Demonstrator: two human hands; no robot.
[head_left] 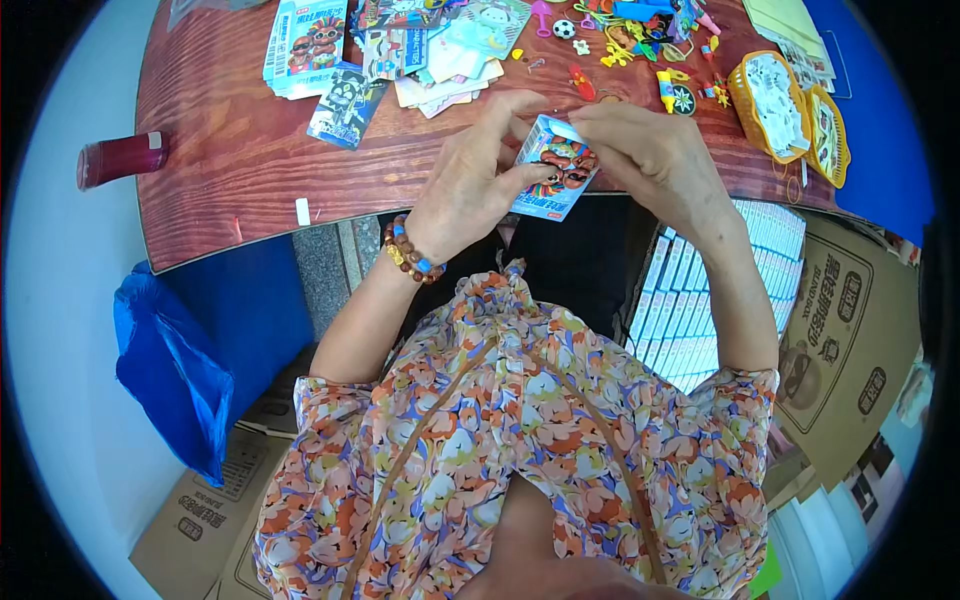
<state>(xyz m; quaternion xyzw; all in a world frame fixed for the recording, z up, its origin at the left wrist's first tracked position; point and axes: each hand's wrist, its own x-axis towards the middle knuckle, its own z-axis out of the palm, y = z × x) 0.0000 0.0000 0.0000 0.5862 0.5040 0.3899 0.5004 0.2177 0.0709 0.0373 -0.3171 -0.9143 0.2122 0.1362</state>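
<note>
Grasped: small blue box (571,170), left hand (474,182), thumb across its front; right hand (662,160) curved at its right side, hold unclear; loose cards (455,62) on red table (225,110).

Lettering on light-blue box (574,178), 1 o'clock, similar print on stacked packs (314,45), 11 o'clock, dark characters on right-hand carton (850,335), 3 o'clock, and lower-left carton (205,515), 8 o'clock.
</note>
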